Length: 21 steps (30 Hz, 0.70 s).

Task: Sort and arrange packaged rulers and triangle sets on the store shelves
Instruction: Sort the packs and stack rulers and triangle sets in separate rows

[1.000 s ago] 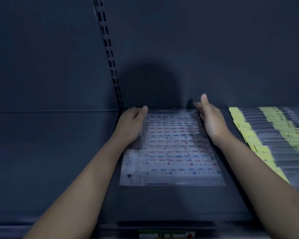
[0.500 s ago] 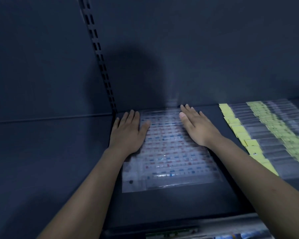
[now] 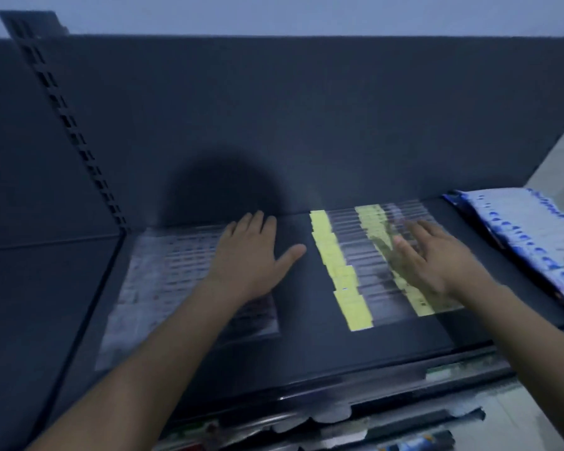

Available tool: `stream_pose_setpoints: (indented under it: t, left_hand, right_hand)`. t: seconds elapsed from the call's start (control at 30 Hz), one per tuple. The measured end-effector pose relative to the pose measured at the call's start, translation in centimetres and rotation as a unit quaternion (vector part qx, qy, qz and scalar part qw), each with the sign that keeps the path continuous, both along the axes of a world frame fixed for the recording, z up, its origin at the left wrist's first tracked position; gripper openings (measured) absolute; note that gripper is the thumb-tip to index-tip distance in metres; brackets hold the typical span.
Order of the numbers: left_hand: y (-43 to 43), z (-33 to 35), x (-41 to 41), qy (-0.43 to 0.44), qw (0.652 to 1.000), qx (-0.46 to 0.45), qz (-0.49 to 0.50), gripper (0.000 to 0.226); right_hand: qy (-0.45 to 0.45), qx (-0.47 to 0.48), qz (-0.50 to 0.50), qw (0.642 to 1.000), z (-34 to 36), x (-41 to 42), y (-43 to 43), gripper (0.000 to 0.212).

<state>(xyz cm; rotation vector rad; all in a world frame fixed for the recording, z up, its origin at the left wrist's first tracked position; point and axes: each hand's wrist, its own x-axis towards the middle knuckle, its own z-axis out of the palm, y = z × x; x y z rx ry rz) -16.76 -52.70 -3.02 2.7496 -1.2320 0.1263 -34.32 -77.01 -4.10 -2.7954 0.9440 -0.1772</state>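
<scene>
A stack of clear ruler packets with red and blue print (image 3: 163,281) lies at the left of the dark shelf (image 3: 306,346). My left hand (image 3: 251,255) rests flat over its right edge, fingers spread, holding nothing. To the right lies an overlapping row of clear packets with yellow labels (image 3: 349,281). My right hand (image 3: 433,258) hovers or lies flat over that row, fingers apart, blurred by motion. A pile of blue-and-white packets (image 3: 528,236) lies at the far right of the shelf.
A slotted upright (image 3: 69,125) runs down the dark back panel at the left. Below the shelf's front edge (image 3: 339,388) a lower shelf shows more packaged goods (image 3: 339,428). A pale wall (image 3: 560,161) stands at the right.
The view has swung right and pulled back. My right hand has left the red-and-blue stack for the yellow-labelled row. My left hand has slid to that stack's right edge.
</scene>
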Motion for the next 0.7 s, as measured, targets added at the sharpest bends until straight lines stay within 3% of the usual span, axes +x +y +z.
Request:
stream_pose_setpoints:
  t: [0.1,0.23,0.37,0.5,0.7]
  left_hand:
    - [-5.4,-1.7,-3.7,0.133,0.989,-0.056,0.028,0.097]
    - [-11.0,-3.1,-6.4,0.299,0.928,-0.188,0.115,0.094]
    - [-13.5,-3.4,-7.5,0.304,0.901,-0.263,0.165,0.087]
    - [-14.6,-3.1,-7.4,0.329,0.862,-0.346,0.172,0.084]
    - [-14.1,-2.7,-5.0,0.343,0.801,-0.432,0.233,0.074]
  right_hand:
    - [-0.045,0.070,-0.023,0.996,-1.0,-1.5,-4.8,0.077]
    - [-0.091,0.155,-0.025,0.983,-2.5,-2.2,-8.1,0.078]
    - [-0.177,0.289,-0.002,0.941,-1.8,-1.3,-8.6,0.066]
    - [-0.200,0.330,0.028,0.922,-2.1,-1.2,-8.7,0.070]
    - [-0.285,0.392,-0.058,0.873,-1.2,0.5,-11.2,0.065]
